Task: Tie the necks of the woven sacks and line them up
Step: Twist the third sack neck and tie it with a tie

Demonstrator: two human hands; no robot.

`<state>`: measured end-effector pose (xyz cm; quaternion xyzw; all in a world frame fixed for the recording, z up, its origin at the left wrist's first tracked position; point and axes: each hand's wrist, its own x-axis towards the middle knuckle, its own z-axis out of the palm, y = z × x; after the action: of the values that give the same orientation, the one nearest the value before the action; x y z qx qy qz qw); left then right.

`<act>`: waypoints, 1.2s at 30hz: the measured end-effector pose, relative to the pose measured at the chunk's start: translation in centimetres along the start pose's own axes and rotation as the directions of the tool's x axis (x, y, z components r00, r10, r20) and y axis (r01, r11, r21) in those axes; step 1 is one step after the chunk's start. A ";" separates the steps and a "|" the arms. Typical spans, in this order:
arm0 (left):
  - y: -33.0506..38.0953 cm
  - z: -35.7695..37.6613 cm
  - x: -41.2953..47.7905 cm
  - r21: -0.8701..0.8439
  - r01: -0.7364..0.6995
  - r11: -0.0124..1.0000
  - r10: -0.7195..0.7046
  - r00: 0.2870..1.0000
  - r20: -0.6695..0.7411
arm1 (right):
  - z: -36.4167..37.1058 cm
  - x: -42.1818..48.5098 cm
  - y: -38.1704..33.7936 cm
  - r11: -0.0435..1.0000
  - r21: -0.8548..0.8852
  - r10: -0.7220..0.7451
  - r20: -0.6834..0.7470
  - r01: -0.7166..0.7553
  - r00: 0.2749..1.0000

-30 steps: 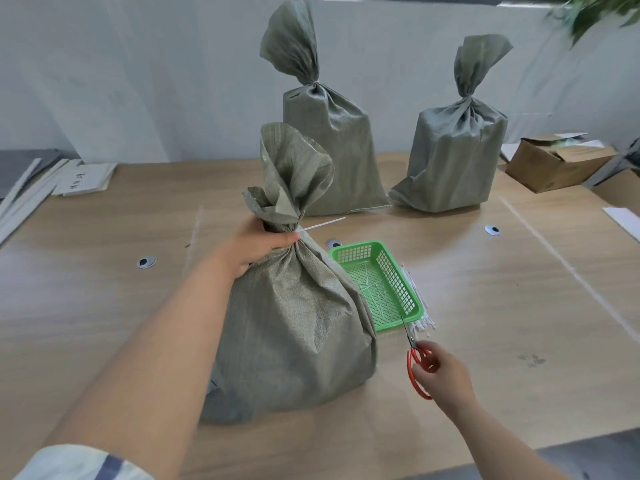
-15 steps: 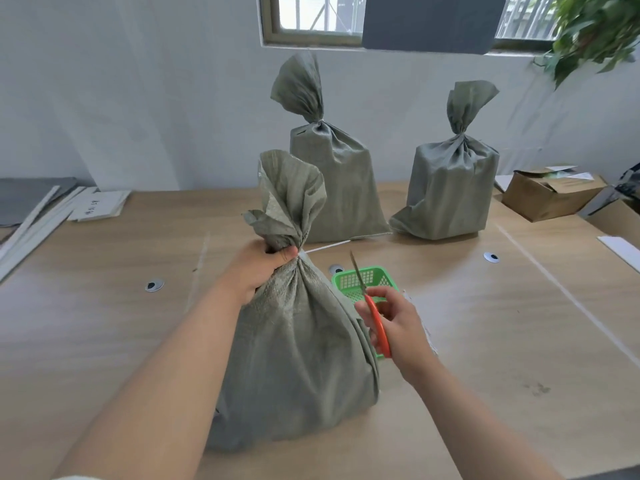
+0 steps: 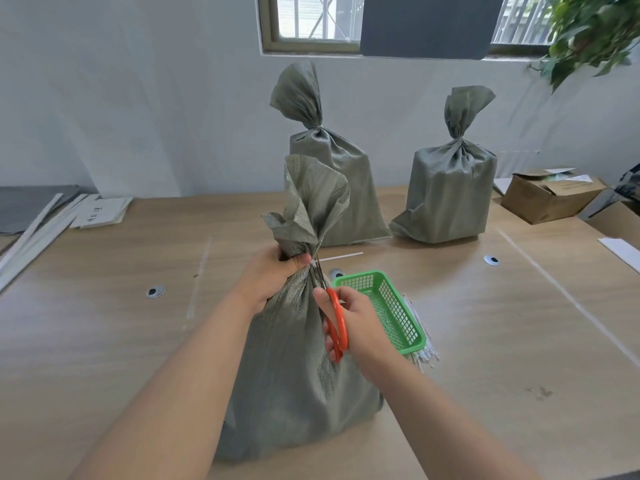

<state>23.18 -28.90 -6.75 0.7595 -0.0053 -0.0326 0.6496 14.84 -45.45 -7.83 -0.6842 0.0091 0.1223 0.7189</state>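
The nearest woven sack [image 3: 294,382] stands upright on the wooden table [image 3: 104,341], close to the front edge, its gathered neck cinched by a white zip tie [image 3: 337,257] whose free tail juts out to the right. The left hand [image 3: 273,277] is wrapped tight around that neck, just under the flared top of the fabric. The right hand [image 3: 360,323] has its fingers closed through the orange handles of a pair of scissors [image 3: 335,317], blades pointing up along the sack toward the tie (whether the blades touch the tie cannot be made out). Just beside the sack on its right sits a green plastic basket [image 3: 398,306], and a bundle of white zip ties [image 3: 420,336] lies against the basket's far side. Further back, near the wall, two more sacks stand upright with tied necks: a taller one [image 3: 332,188] directly behind the near sack, and a squatter one [image 3: 450,188] to its right, the two close together. A cardboard box [image 3: 550,199] rests at the table's right rear.
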 end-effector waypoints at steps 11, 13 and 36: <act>0.3 1.1 0.4 -0.066 -0.035 0.997 0.033 0.999 -0.037 | -0.1 0.6 -0.6 0.999 -0.033 0.003 -0.024 -0.003 1.000; 0.3 1.3 0.5 -0.081 -0.039 0.996 0.036 0.999 -0.036 | -0.1 0.7 -0.7 0.998 -0.056 0.004 -0.028 -0.006 1.000; 0.2 1.8 1.5 -0.134 -0.035 0.990 0.034 0.999 -0.010 | 0.7 2.0 0.6 0.978 -0.201 -0.095 -0.194 0.055 0.976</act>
<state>24.56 -30.75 -6.84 0.7142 -0.0136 -0.0188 0.6995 16.53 -44.39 -8.70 -0.7600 0.0445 0.0250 0.6479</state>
